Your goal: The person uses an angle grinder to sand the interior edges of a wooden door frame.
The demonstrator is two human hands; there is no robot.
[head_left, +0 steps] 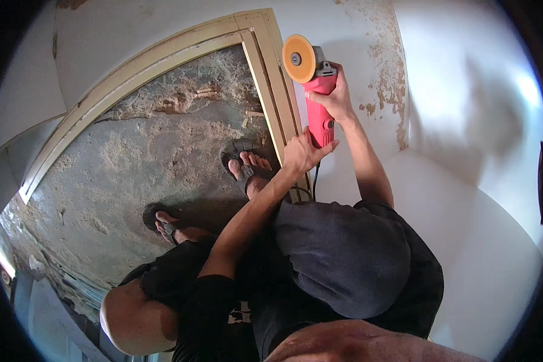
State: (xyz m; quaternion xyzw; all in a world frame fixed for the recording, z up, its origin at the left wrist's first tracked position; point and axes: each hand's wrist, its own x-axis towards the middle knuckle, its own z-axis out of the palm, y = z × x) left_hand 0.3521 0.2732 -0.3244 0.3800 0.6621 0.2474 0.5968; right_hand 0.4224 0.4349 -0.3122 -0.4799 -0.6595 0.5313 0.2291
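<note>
Red angle grinder (319, 117) lies at 1 o'clock, yellow disc (306, 61) foremost, beside the wooden frame (260, 71). My right hand (338, 99) grips its forward body; my left hand (301, 152) grasps the rear. Recommended, in my judgement: firm two-handed hold, steady disc, cord (316, 178) trailing behind. Containers: none seen.
</note>
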